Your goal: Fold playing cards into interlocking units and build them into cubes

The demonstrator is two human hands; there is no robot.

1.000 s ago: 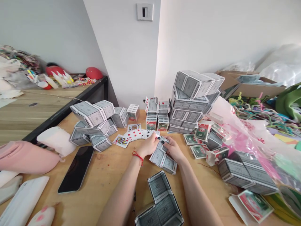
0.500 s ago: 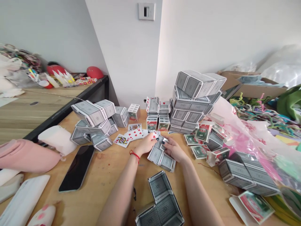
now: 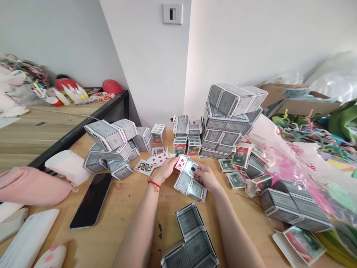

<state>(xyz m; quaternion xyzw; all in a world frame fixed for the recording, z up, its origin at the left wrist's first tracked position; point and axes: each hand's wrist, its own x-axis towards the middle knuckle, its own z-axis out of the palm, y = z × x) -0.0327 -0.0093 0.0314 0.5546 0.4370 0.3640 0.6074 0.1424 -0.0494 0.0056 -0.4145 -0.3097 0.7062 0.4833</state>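
Observation:
In my right hand [image 3: 206,178], closed at its edge, is a joined piece of folded playing cards [image 3: 184,182] with grey patterned backs, tilted above the table. My thumb presses on its upper part. A face-up heart card [image 3: 181,163] shows at the piece's upper left end. My left hand [image 3: 166,169], a red string on its wrist, is at this card's left edge; its fingertips are mostly hidden. Several loose face-up cards [image 3: 158,159] lie just beyond it. Nearer to me stands an L-shaped block of grey-backed cards [image 3: 193,238].
A tall stack of card blocks [image 3: 231,115] stands at the back right, a lower stack [image 3: 111,143] at the left. Card boxes [image 3: 237,179] lie right of my hands. A black phone [image 3: 91,201] and a pink pouch [image 3: 33,186] are at the left. Pink plastic [image 3: 290,160] covers the right side.
My left hand has shifted slightly left, and its thumb no longer shows over the cards. The heart card at the piece's end is now uncovered. My right hand keeps its hold.

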